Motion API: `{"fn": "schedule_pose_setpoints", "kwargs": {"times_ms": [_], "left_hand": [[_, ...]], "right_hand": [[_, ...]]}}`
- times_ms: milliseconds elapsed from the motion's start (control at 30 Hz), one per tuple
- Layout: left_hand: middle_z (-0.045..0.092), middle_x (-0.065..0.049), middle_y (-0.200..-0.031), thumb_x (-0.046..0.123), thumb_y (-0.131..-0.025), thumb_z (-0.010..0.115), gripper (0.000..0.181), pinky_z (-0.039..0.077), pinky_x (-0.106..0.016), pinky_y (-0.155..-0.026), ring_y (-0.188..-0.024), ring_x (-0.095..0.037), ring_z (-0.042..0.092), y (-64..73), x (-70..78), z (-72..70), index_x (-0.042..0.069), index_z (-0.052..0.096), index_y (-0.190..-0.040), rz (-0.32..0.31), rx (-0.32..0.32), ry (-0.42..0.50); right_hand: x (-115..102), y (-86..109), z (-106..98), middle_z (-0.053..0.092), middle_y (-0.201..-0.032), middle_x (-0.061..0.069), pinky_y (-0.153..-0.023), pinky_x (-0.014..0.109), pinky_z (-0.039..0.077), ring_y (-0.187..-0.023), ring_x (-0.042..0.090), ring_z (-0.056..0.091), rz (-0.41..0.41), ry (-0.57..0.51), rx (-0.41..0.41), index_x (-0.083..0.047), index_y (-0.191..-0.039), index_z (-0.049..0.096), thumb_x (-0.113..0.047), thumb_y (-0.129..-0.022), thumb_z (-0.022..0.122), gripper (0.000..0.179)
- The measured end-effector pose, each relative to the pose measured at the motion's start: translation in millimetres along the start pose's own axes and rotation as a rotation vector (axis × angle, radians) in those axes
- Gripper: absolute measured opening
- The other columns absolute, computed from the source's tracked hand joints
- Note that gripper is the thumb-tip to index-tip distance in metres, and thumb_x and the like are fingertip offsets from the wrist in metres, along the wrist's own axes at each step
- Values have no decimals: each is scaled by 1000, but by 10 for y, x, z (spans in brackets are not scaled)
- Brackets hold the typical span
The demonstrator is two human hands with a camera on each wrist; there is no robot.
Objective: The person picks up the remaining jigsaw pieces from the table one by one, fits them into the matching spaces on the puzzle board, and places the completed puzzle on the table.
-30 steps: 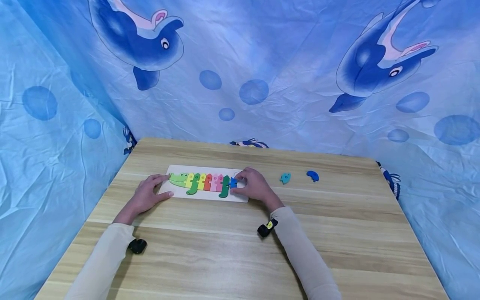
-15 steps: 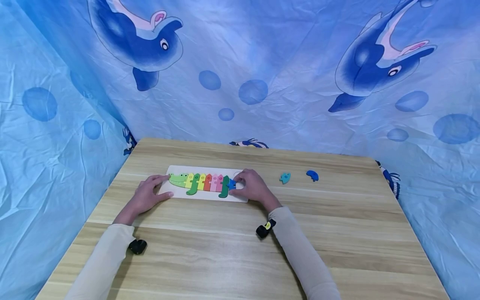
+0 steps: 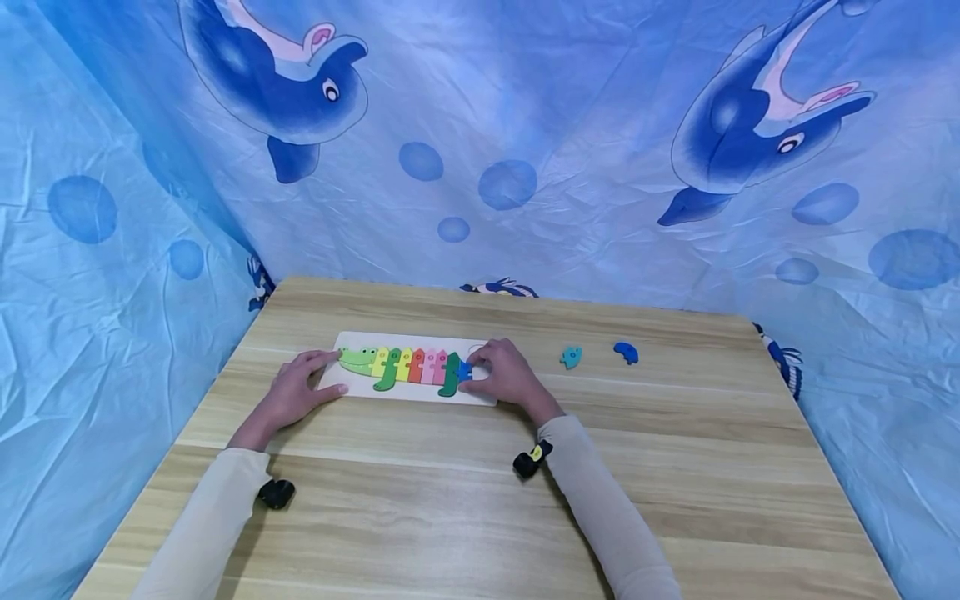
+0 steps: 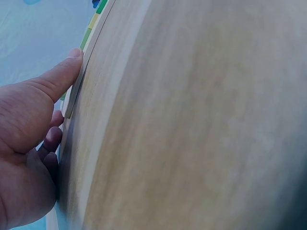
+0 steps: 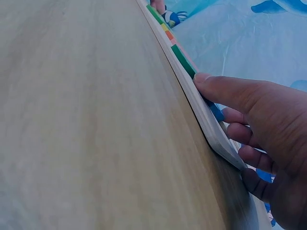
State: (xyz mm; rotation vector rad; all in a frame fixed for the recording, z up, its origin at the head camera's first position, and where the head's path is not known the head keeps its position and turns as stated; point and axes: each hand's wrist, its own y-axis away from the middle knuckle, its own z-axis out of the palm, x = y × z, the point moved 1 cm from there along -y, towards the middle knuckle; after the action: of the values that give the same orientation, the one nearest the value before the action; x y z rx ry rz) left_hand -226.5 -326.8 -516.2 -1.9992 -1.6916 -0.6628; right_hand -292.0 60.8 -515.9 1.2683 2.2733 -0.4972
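Note:
A pale puzzle board [image 3: 411, 393] lies on the table, bearing a row of coloured pieces that form a crocodile [image 3: 357, 359]. At its left end, my left hand [image 3: 292, 390] holds the board, thumb near the front corner and forefinger by the crocodile's snout. My right hand [image 3: 512, 372] pinches a blue puzzle piece [image 3: 465, 372] between thumb and forefinger, beside the dark green leg piece [image 3: 450, 375]. In the right wrist view, the thumb rests by the blue piece's edge, low against the board; its other fingers are loosely bent. The right hand hides part of the board's right end.
A teal puzzle piece [image 3: 572, 357] and a curved blue puzzle piece [image 3: 626, 352] lie apart on the wooden table [image 3: 420, 517], right of the board. Behind and beside the table hangs a blue dolphin-print cloth [image 3: 480, 108].
The blue piece in my right hand has shifted slightly left and toward me, closer in against the dark green piece. My left hand stays at the board's end.

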Motion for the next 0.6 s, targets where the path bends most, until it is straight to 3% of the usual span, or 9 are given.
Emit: {"fn": "schedule_pose_setpoints", "kwargs": {"times_ms": [300, 600], "left_hand": [[38, -32, -151, 36, -94, 76, 74, 22, -69, -107, -136, -54, 32, -12, -30, 10, 2, 46, -152, 20, 8, -3], [38, -32, -151, 36, -94, 76, 73, 21, -68, -108, -138, -53, 31, -8, -23, 14, 2, 46, -152, 27, 13, -2]], "right_hand": [[32, 43, -86, 68, -113, 0, -99, 39, 48, -108, 18, 58, -38, 4, 3, -13, -122, 75, -47, -88, 79, 48], [72, 161, -408, 68, -112, 5, -92, 42, 52, -106, 21, 61, -39, -35, 66, -11, -125, 73, -45, -90, 77, 49]]}}
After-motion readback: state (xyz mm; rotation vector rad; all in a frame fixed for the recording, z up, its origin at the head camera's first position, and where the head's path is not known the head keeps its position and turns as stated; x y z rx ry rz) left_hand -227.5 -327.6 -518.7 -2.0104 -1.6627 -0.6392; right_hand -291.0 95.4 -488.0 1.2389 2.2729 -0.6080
